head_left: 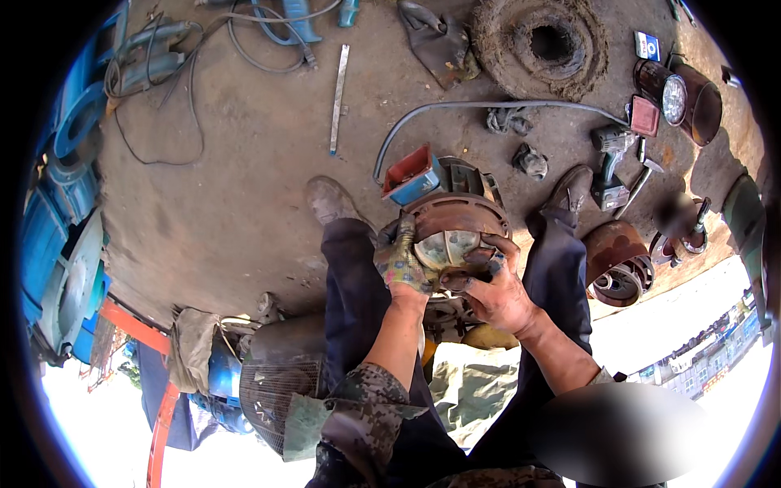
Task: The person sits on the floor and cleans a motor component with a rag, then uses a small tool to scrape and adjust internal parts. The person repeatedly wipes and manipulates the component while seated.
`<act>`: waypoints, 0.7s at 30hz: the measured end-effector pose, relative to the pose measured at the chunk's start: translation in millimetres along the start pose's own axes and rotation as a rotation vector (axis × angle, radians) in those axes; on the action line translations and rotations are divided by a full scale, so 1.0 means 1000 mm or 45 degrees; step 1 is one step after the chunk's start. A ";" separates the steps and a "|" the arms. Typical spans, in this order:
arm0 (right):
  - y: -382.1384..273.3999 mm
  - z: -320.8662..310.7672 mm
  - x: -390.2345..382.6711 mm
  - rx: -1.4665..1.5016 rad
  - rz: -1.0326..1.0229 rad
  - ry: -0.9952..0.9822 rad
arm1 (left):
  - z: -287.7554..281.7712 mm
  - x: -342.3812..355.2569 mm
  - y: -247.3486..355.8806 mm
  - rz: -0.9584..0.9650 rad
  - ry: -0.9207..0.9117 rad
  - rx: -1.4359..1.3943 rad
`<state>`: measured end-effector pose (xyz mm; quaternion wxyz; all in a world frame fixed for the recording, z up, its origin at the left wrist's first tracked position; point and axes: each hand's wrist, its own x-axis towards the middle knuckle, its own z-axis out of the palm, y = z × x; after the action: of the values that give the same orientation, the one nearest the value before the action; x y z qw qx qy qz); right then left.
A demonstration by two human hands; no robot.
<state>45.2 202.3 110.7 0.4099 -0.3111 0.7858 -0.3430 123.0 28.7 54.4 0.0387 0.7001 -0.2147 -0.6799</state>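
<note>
A rusty round motor housing with a blue-painted box on its upper left sits between my legs. A pale metal dome forms its near end. My left hand, in a patterned, dirty glove, is closed on the housing's left rim beside the dome. My bare right hand curls over the lower right of the dome, with dark-stained fingers around a dark part there that I cannot make out. Both hands touch the assembly, and part of its near end is hidden behind them.
A cordless drill, hammer and rusty cylinders lie at right, with another rusty housing nearer. A muddy ring, cloth, steel strip and cables lie farther off. Blue castings line the left.
</note>
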 end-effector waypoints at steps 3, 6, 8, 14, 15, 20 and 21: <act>-0.007 0.003 0.004 -0.008 0.015 0.069 | -0.001 0.001 -0.001 -0.019 0.011 -0.043; -0.009 0.008 0.005 -0.023 0.006 0.140 | -0.007 0.009 -0.007 0.045 0.029 0.037; -0.007 0.011 0.001 -0.045 -0.038 0.186 | -0.004 0.008 -0.007 0.083 0.056 0.086; -0.027 0.011 -0.011 -0.284 0.137 0.468 | -0.001 0.005 -0.007 0.063 0.045 0.096; -0.032 0.011 -0.014 -0.348 0.155 0.417 | -0.002 0.006 -0.009 0.055 0.034 0.060; -0.048 -0.001 -0.011 -0.432 0.270 0.108 | 0.001 0.002 -0.012 0.027 0.049 0.012; -0.050 -0.005 -0.008 -0.398 0.300 0.078 | 0.004 -0.001 -0.011 0.018 0.041 -0.011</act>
<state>55.2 181.6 156.1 0.3698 -0.2664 0.8725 -0.1758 122.3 39.7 51.0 0.0501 0.7093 -0.2162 -0.6691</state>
